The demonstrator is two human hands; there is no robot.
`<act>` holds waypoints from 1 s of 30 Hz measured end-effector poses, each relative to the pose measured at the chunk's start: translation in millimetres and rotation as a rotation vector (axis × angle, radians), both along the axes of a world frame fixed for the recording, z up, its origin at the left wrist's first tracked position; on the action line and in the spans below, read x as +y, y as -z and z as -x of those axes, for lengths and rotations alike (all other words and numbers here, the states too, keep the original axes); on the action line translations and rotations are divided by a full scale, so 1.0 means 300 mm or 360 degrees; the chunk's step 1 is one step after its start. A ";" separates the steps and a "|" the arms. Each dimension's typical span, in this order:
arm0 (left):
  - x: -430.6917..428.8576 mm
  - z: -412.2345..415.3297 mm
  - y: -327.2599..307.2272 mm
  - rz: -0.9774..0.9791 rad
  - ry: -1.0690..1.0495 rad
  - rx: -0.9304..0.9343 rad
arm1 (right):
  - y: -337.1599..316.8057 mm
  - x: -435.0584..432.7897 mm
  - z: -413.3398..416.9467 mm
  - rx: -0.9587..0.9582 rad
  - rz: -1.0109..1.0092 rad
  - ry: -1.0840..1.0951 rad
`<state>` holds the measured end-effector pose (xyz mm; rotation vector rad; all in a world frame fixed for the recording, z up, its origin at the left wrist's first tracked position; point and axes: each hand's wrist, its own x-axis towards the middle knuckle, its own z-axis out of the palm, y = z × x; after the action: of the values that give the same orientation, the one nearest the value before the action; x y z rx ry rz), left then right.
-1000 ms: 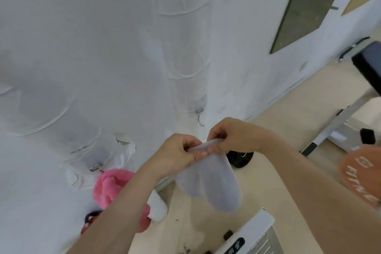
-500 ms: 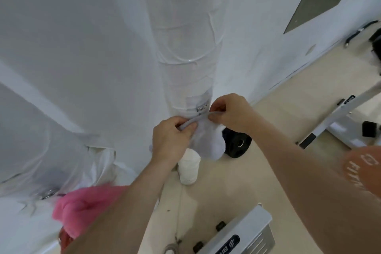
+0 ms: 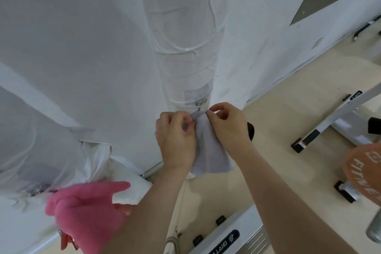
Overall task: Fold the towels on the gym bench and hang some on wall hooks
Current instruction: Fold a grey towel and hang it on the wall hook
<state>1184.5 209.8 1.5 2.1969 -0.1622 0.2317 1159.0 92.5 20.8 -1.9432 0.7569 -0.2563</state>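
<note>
A small white towel [image 3: 210,150] hangs down between my two hands, in front of a white wrapped column. My left hand [image 3: 175,138] pinches the towel's top edge on the left side. My right hand [image 3: 226,123] pinches the same edge on the right, fingers curled. A metal hook [image 3: 201,101] is taped to the column just above my fingers, and the towel's top edge sits right under it. A pink towel [image 3: 86,212] hangs at the lower left, below another metal hook [image 3: 39,188].
White plastic sheeting [image 3: 82,47] covers the wall and column. A black weight plate [image 3: 251,130] lies on the floor behind my right hand. A bench frame [image 3: 329,121] stands at right, an orange disc [image 3: 365,173] at the right edge, and a white machine [image 3: 226,241] below.
Both hands have lifted the white towel up towards the column's hook. The view has moved closer and the pink towel now sits larger at lower left.
</note>
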 end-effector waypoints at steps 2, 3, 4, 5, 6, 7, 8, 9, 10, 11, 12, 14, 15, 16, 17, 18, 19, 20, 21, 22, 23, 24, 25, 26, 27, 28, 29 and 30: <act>-0.008 0.022 0.000 0.0088 0.0157 0.0108 | -0.012 0.023 0.014 0.0025 -0.0227 -0.0116; -0.011 0.033 -0.004 0.0171 0.0194 0.0209 | -0.016 0.034 0.020 0.0047 -0.0199 -0.0191; -0.014 0.041 -0.008 0.0242 0.0204 0.0301 | -0.019 0.044 0.024 0.0079 -0.0091 -0.0278; -0.015 0.047 -0.010 0.0294 0.0211 0.0363 | -0.020 0.051 0.028 0.0133 0.0093 -0.0373; -0.014 0.050 -0.010 0.0324 0.0231 0.0413 | -0.022 0.058 0.033 0.0220 0.0320 -0.0462; -0.010 0.053 -0.011 0.0359 0.0266 0.0462 | -0.021 0.064 0.036 0.0300 0.0512 -0.0525; 0.000 0.054 -0.014 0.0383 0.0313 0.0512 | -0.018 0.070 0.041 0.0356 0.0621 -0.0546; 0.011 0.054 -0.020 0.0394 0.0366 0.0552 | -0.018 0.077 0.046 0.0387 0.0661 -0.0543; 0.026 0.056 -0.028 0.0384 0.0419 0.0578 | -0.021 0.085 0.054 0.0413 0.0662 -0.0539; 0.041 0.061 -0.037 0.0381 0.0462 0.0596 | -0.025 0.090 0.064 0.0436 0.0646 -0.0540; 0.059 0.069 -0.047 0.0378 0.0476 0.0612 | -0.034 0.091 0.078 0.0464 0.0624 -0.0533; 0.102 0.099 -0.071 0.0384 0.0445 0.0629 | -0.058 0.072 0.131 0.0492 0.0511 -0.0466; 0.126 0.119 -0.084 0.0355 0.0443 0.0630 | -0.071 0.052 0.170 0.0470 0.0391 -0.0403; 0.153 0.147 -0.095 0.0284 0.0476 0.0637 | -0.081 0.027 0.220 0.0437 0.0261 -0.0342; 0.180 0.181 -0.103 0.0204 0.0536 0.0662 | -0.087 -0.001 0.277 0.0400 0.0170 -0.0308; 0.207 0.218 -0.106 0.0129 0.0595 0.0697 | -0.088 -0.028 0.344 0.0400 0.0123 -0.0312; 0.235 0.261 -0.111 0.0082 0.0629 0.0736 | -0.085 -0.051 0.415 0.0418 0.0091 -0.0325; 0.258 0.308 -0.115 0.0063 0.0628 0.0765 | -0.080 -0.068 0.490 0.0448 0.0070 -0.0337; 0.278 0.358 -0.118 0.0061 0.0607 0.0781 | -0.067 -0.082 0.563 0.0479 0.0055 -0.0339; 0.294 0.415 -0.117 0.0035 0.0585 0.0794 | -0.050 -0.091 0.635 0.0517 0.0045 -0.0337; 0.309 0.481 -0.115 -0.0008 0.0584 0.0805 | -0.027 -0.094 0.704 0.0553 0.0022 -0.0336; 0.320 0.552 -0.107 -0.0061 0.0605 0.0821 | -0.008 -0.093 0.766 0.0582 -0.0008 -0.0351; 0.329 0.624 -0.094 -0.0116 0.0645 0.0853 | 0.017 -0.089 0.823 0.0605 -0.0048 -0.0368; 0.337 0.696 -0.075 -0.0181 0.0692 0.0897 | 0.043 -0.081 0.882 0.0640 -0.0066 -0.0396; 0.342 0.768 -0.058 -0.0235 0.0728 0.0941 | 0.065 -0.069 0.940 0.0671 -0.0061 -0.0440; 0.346 0.838 -0.044 -0.0273 0.0746 0.0983 | 0.080 -0.051 0.999 0.0715 -0.0041 -0.0497; 0.349 0.907 -0.035 -0.0288 0.0756 0.1023 | 0.095 -0.027 1.058 0.0751 -0.0032 -0.0544; 0.349 0.974 -0.029 -0.0301 0.0760 0.1048 | 0.108 -0.003 1.119 0.0779 -0.0037 -0.0586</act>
<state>892.3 314.5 10.2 2.2246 -0.3370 -0.7897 823.3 91.7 -11.5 -2.1026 0.6831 0.4647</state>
